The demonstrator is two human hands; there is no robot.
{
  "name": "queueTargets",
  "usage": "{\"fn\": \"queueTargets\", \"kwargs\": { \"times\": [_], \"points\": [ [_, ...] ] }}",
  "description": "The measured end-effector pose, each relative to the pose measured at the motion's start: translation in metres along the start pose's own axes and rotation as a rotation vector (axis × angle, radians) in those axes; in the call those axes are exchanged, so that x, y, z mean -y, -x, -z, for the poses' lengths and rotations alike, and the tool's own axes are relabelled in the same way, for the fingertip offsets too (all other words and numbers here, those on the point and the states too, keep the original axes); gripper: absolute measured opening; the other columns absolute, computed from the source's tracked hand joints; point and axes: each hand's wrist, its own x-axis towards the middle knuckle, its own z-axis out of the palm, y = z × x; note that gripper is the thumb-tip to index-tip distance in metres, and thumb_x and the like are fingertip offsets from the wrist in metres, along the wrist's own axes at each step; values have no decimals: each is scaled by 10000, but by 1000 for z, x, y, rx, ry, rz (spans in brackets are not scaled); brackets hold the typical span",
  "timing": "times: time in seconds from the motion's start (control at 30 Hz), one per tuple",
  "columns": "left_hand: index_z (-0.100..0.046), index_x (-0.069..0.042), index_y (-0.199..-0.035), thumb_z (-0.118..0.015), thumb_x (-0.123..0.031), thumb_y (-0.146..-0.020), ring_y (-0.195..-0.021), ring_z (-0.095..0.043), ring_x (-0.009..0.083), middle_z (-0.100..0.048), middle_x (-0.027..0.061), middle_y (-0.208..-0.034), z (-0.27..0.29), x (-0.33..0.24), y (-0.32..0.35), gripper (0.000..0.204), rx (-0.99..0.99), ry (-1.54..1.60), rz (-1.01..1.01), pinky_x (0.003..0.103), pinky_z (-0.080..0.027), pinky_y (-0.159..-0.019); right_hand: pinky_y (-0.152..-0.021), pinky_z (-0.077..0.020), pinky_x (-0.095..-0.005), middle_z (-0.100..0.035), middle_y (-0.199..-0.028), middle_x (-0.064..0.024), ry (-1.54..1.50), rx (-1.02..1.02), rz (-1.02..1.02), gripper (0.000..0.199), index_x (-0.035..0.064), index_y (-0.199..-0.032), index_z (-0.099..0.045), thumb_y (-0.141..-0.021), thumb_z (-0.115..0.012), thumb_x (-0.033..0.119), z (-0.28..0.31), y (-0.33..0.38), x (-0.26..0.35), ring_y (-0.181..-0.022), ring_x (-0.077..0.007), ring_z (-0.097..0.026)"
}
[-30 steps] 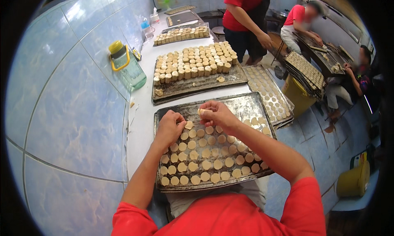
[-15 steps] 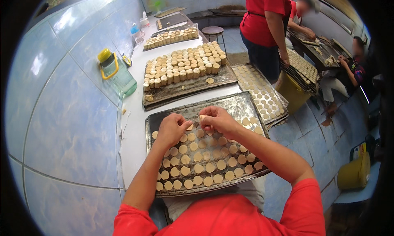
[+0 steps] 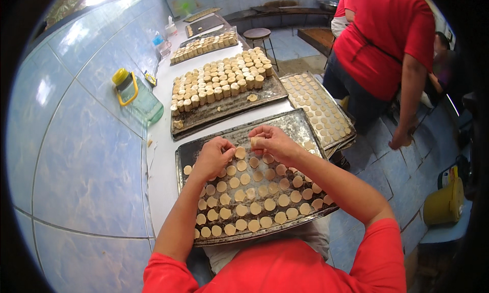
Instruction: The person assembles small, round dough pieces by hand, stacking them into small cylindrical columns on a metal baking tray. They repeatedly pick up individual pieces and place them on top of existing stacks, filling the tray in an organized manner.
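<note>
Head view showed the hands almost where they were half a second before, while the person in red behind had stepped closer. The tray (image 3: 298, 124) lay on a white counter (image 3: 162, 166) beside a blue tiled wall (image 3: 76, 155). The left hand (image 3: 213, 157) pressed a disc (image 3: 240, 153); the right hand (image 3: 272, 141) pinched a small stack (image 3: 253, 141), both above the far rows.
</note>
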Motion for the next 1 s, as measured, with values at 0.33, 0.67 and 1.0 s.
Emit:
{"fn": "queueTargets", "kwargs": {
  "times": [0.33, 0.67, 1.0],
  "points": [
    [-754, 10, -1004, -782, -315, -986, -829, -636, 204, -694, 112, -974, -13, -26, -15, 327, 88, 229, -81, 353, -520, -765, -784, -593, -268, -720, -1074, -83, 90, -7, -68, 370, 9, -1225, -654, -965, -844, 191, 7, 18, 16, -890, -144, -718],
    [-746, -1, -1044, -741, -203, -1015, -784, -607, 90, -691, 4, -878, -32, -40, -26, 205, 138, 238, -91, 274, -503, -697, -731, -570, -244, -721, -1035, -71, 144, -31, 5, 292, 14, -1198, -651, -986, -790, 159, 28, 28, 13, -853, -113, -711],
    [-756, 19, -990, -757, -272, -1006, -784, -614, 136, -693, 56, -892, -39, -49, -41, 291, 113, 9, -23, 335, -515, -718, -661, -552, -269, -720, -952, -97, 215, -139, 37, 324, -17, -1187, -659, -922, -767, 133, 43, 41, 24, -774, -137, -696]
  ]
}}
